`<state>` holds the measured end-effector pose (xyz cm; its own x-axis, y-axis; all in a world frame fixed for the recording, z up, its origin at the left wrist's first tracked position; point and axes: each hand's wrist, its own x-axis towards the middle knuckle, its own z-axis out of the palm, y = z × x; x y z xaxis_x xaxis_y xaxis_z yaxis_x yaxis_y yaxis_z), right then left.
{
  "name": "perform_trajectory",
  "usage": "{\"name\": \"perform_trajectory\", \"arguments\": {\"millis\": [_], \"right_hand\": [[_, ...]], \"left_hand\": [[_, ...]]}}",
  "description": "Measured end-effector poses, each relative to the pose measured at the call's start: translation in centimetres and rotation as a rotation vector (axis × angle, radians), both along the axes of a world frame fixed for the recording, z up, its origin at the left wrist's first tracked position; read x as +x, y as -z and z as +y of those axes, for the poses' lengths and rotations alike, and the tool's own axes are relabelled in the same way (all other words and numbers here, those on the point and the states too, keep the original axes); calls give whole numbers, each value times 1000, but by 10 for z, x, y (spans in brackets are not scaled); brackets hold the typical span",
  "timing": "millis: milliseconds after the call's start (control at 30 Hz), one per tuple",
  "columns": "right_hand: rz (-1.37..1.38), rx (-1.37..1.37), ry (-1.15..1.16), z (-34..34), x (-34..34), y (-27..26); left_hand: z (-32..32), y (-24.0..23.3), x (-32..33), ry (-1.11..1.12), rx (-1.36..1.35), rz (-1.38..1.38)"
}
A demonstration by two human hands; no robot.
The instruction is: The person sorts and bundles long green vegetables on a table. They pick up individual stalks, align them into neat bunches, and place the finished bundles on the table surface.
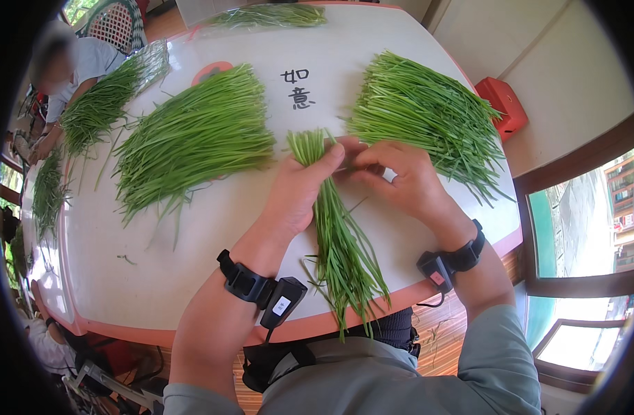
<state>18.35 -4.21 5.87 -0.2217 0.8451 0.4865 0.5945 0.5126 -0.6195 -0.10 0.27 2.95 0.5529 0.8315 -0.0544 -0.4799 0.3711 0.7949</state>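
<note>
My left hand (317, 174) grips a bunch of long green garlic chives (343, 249) near its pale cut ends. The leafy ends spread down over the table's front edge. Close against the left fingertips is my right hand (405, 174), its thumb and fingers bent together. Whether a stalk sits between them is too small to tell. A broad pile of chives (197, 140) lies left of the bunch, stalk ends facing right. Another pile (426, 114) is to the right, just beyond my right hand, with its leaf tips towards the right table edge.
The white table (192, 290) has a pink-orange rim and bears handwriting. More chives in a clear plastic bag (270, 16) lie at the far edge. At the left, another person (96, 59) sits beside loose chives (99, 106). A red box (504, 106) stands past the right edge.
</note>
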Motion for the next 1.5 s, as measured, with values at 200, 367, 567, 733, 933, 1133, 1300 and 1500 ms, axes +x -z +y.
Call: {"name": "perform_trajectory", "arguments": {"millis": [200,367,567,733,933,1133,1300,1500], "right_hand": [[36,21,326,6,14,-1],[96,-11,513,16,36,2],[-307,57,425,18,42,11],[-317,69,422,20,40,13],[-123,81,454,17,32,6],[-12,1,285,8,17,0],[31,-132,135,1,2,6],[65,-224,21,-1,-2,2]], "left_hand": [[1,-1,-3,-30,-86,-9],[0,-6,-6,8,-104,25],[0,-8,-8,51,-115,51],[0,-7,-7,26,-117,47],[1,-5,-5,11,-111,26],[1,0,-1,-50,-105,-2],[1,1,2,-59,-71,12],[3,6,-2,-42,-11,69]]}}
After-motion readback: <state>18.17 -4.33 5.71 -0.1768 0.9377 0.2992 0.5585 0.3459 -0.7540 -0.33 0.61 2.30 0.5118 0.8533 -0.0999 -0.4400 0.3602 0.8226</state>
